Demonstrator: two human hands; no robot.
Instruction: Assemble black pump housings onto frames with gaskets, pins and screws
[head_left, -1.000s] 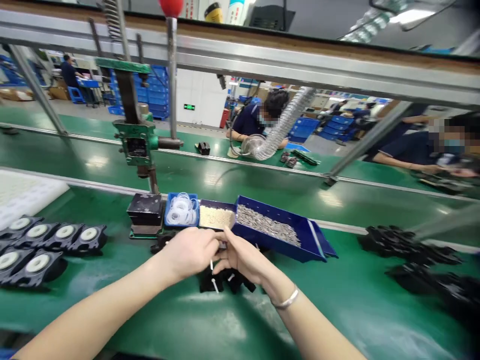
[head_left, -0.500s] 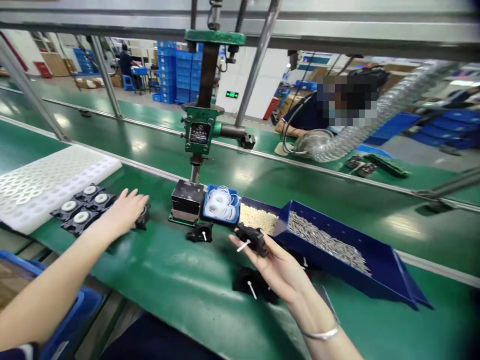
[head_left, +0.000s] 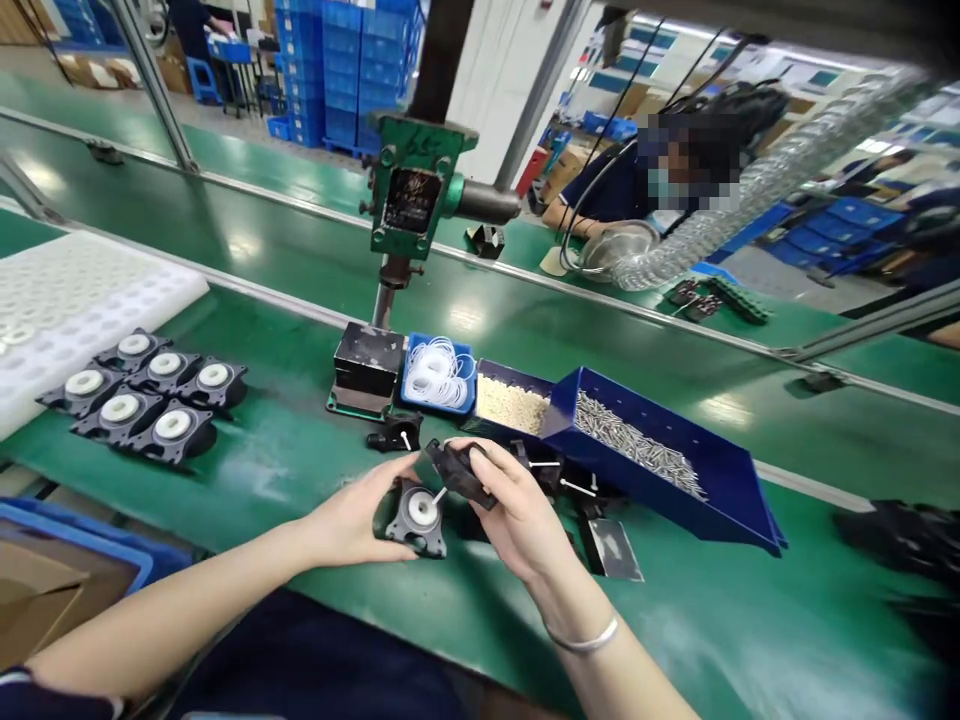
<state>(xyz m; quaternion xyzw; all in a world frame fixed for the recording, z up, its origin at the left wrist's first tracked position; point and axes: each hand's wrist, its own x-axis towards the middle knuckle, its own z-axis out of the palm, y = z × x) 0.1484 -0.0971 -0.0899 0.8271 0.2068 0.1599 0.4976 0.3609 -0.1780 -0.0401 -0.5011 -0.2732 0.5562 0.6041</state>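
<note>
My left hand point(head_left: 349, 518) curls its thumb and fingers around a black housing point(head_left: 409, 532) with a white ring in its middle, low over the green bench. In my right hand point(head_left: 517, 512) is a black plastic part point(head_left: 459, 472), tilted, with a thin white pin point(head_left: 439, 496) sticking out of it. The pin's tip points down at the white ring, close above or touching; I cannot tell which. More black parts with white pins point(head_left: 577, 488) lie beyond my right hand, partly hidden by it. Another such part point(head_left: 394, 434) lies before the press.
Several black housings with white rings point(head_left: 174, 424) sit at left beside a white foam tray point(head_left: 97, 290). A green press point(head_left: 412, 190) stands over a black block point(head_left: 367, 360). Bins hold white rings point(head_left: 439, 375), cream pieces point(head_left: 510, 403) and metal pins point(head_left: 634, 445). A person works opposite.
My left hand has come from the group of housings to the middle, bringing one housing. My right hand has turned its part so the pin points down toward it. The view has tilted down.
</note>
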